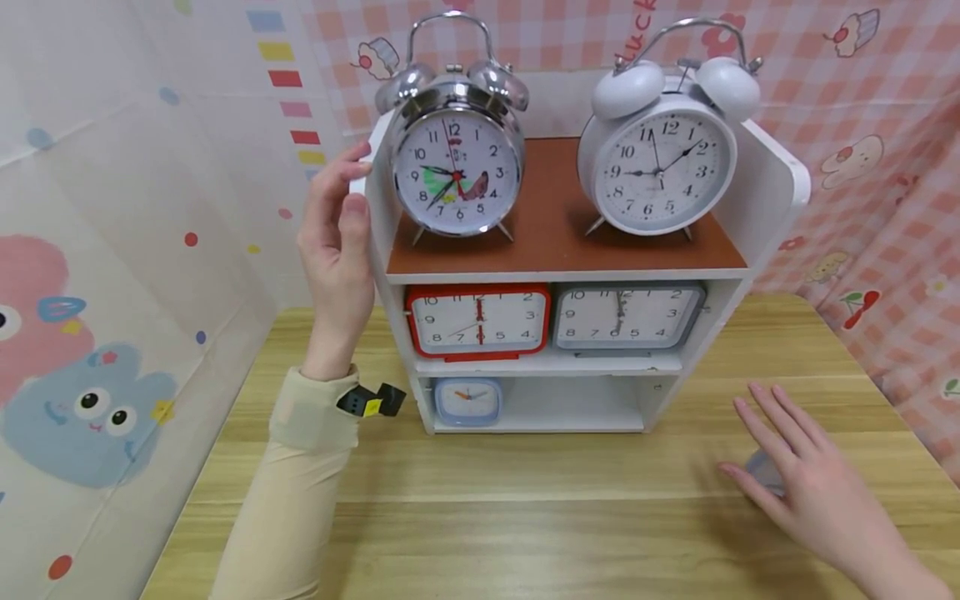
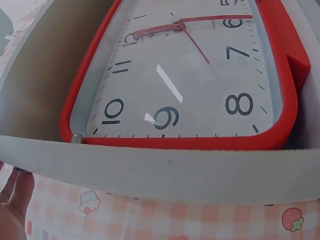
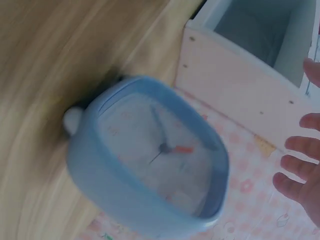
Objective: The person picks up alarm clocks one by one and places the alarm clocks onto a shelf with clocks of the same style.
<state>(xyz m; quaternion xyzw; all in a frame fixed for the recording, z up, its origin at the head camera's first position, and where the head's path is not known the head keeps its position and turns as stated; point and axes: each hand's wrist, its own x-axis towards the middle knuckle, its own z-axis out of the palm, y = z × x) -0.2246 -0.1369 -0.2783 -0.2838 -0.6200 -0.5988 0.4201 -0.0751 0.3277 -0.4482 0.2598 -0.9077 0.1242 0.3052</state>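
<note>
My left hand (image 1: 337, 233) rests against the left side panel of a white shelf unit (image 1: 551, 402), its fingertips and thumb at the panel's edge. In the left wrist view its fingers (image 2: 20, 195) lie along the outside of that panel, beside a red-framed clock (image 2: 220, 144). Over the table on the right, my right hand (image 1: 825, 492) has its fingers spread and partly covers a small blue clock (image 1: 765, 473). The right wrist view shows this blue clock (image 3: 115, 180) on the wood, apart from the spread fingers (image 3: 300, 145).
On the shelf's top stand a silver twin-bell alarm clock (image 1: 457, 167) and a white one (image 1: 660, 167). The middle level holds the red clock and a grey clock (image 1: 630, 317). A light-blue clock (image 1: 468, 402) sits bottom left. Wooden table (image 1: 525, 533) underneath; patterned cloth (image 1: 847, 75) behind.
</note>
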